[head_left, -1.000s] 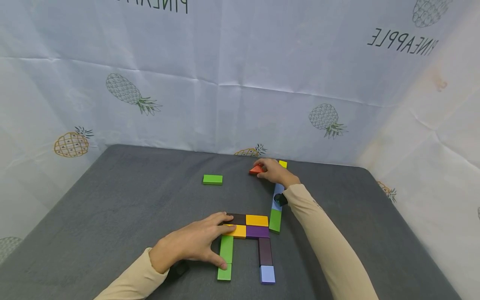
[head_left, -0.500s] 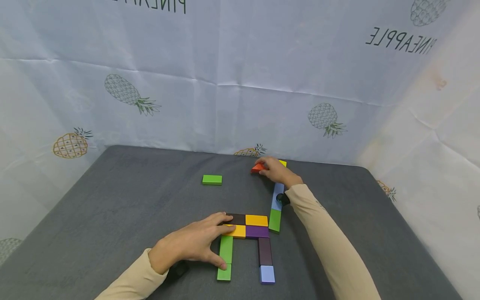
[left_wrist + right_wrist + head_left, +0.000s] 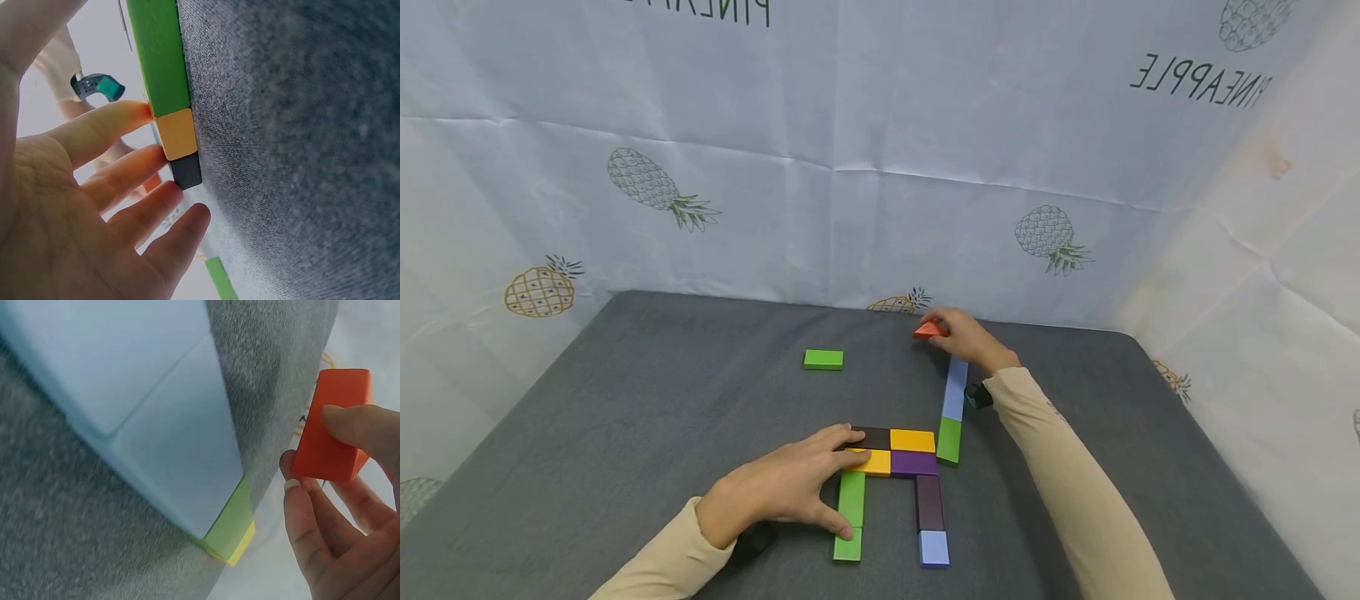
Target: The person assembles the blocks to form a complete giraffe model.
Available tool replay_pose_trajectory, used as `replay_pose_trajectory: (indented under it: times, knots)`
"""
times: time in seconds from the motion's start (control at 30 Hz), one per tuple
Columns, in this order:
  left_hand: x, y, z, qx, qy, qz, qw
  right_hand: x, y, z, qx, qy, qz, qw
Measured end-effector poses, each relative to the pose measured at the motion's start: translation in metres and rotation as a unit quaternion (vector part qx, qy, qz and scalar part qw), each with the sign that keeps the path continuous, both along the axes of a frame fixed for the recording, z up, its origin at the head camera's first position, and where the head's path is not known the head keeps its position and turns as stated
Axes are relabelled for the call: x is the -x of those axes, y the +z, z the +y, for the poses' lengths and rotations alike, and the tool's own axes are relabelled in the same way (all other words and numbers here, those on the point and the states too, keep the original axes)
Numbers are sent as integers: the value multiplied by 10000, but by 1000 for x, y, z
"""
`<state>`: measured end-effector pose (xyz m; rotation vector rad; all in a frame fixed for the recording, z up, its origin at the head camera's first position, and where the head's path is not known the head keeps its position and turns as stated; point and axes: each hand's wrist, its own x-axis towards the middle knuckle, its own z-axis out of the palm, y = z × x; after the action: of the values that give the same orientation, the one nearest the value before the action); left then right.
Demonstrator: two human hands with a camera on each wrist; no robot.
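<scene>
My right hand [image 3: 968, 340] pinches a red triangular block [image 3: 929, 330] between thumb and fingers at the far side of the table, near the top of a slanted row. In the right wrist view that red block [image 3: 334, 434] is held off the cloth. Flat blue blocks [image 3: 954, 387] and a green block [image 3: 949, 440] make up the row. My left hand [image 3: 786, 479] is spread, fingertips touching a dark block [image 3: 873, 438] and a yellow block [image 3: 874, 463], thumb on the green blocks [image 3: 852, 500]. The left wrist view shows these fingers against the blocks' edges.
Orange-yellow [image 3: 913, 441], purple [image 3: 914, 463], dark purple [image 3: 929, 504] and light blue [image 3: 934, 548] blocks adjoin the left hand's blocks. A loose green block [image 3: 823, 359] lies farther back. The grey table [image 3: 625, 433] meets a pineapple-print curtain [image 3: 835, 233] behind.
My right hand has moved to the right and slightly back with the red triangular block, now covering the row's yellow end in the head view. The left hand has stayed put.
</scene>
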<state>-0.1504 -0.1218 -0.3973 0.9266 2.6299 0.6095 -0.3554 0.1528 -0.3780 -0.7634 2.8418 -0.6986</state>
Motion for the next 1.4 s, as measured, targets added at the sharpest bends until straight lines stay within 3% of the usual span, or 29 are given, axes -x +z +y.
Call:
replay_pose_trajectory:
  times: [0.23,0.53,0.87,1.4]
  knots:
    - [0,-2,0,-6,-4,62,10000,2,1,10,64,-152,-44,9999]
    - [0,-1,0,4,12,20,10000,2,2,25,117,-202,193,9995]
    - [-1,1,0,-13,13,-12,10000,5,2,39,310,-281,67,9991]
    - [-1,0,0,-25,4,19,10000,9,-5,65,441,-592,292,9968]
